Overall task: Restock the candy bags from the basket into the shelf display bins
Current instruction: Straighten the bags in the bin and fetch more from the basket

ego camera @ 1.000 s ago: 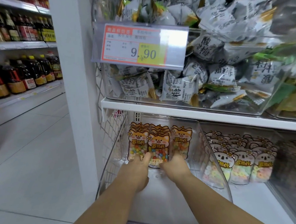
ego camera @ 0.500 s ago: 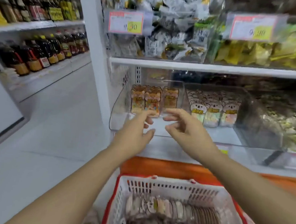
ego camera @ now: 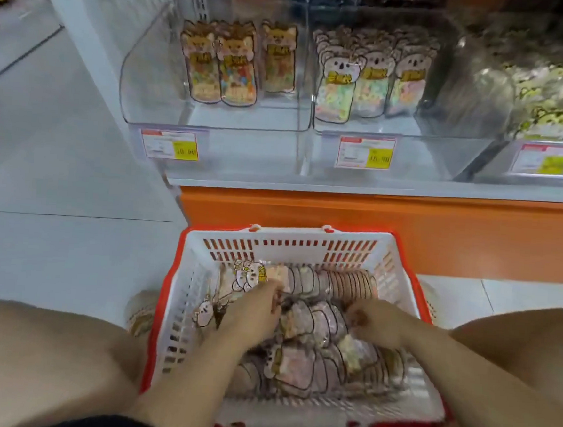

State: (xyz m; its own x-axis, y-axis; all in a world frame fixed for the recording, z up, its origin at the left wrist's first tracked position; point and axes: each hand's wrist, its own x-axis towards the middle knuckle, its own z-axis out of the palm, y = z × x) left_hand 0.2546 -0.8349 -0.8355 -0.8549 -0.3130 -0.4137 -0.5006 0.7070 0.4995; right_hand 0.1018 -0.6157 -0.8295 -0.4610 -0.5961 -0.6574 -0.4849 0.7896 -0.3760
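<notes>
Head view: my left hand [ego camera: 253, 308] and right hand [ego camera: 377, 323] are down in the red-and-white basket [ego camera: 271, 237]. The packed candy bags [ego camera: 312, 329] sit between them, and the fingers curl into the pile, though blur hides whether either grips one. Up and ahead, past the basket's far wall, fox-faced bags [ego camera: 220, 65] stand at the back of the left display bin [ego camera: 150, 70], nearer my left hand, beside the koala bags [ego camera: 366, 79].

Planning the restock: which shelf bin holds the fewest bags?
The leftmost bin, with orange fox bags: short rows, while the koala bin and right bin are fuller.
</notes>
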